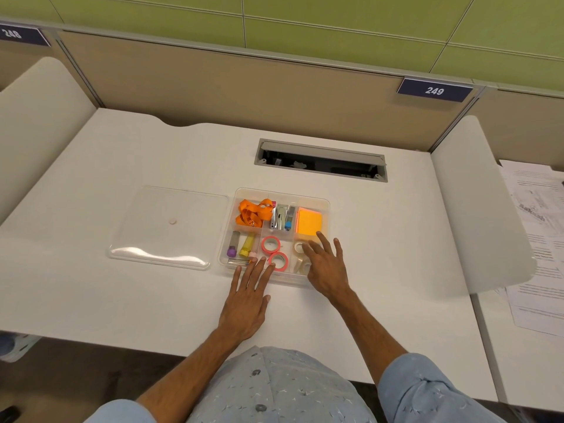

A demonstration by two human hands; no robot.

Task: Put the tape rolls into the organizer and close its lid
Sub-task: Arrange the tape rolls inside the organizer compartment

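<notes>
- Organizer [323,206]: clear tray at desk centre, uncovered; its lid [164,230] lies flat just beside it at 9 o'clock.
- Pink tape rolls [271,244]: two, in the near-middle compartment; pale rolls [300,257] at 3 o'clock of them.
- Left hand [247,303]: fingers spread, holding nothing, tips over the near rim by a pink roll.
- Right hand [328,265]: fingers splayed over the pale rolls, grip unclear.
- Desk [122,300]: bare at 6 and 9 o'clock.

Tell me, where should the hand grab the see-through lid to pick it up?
Probably by its right edge, nearest the organizer. The clear flat plastic lid lies flat on the white desk, left of the clear plastic organizer tray, so fingers must hook under an edge. The left hand is closest, reaching leftward.
</notes>
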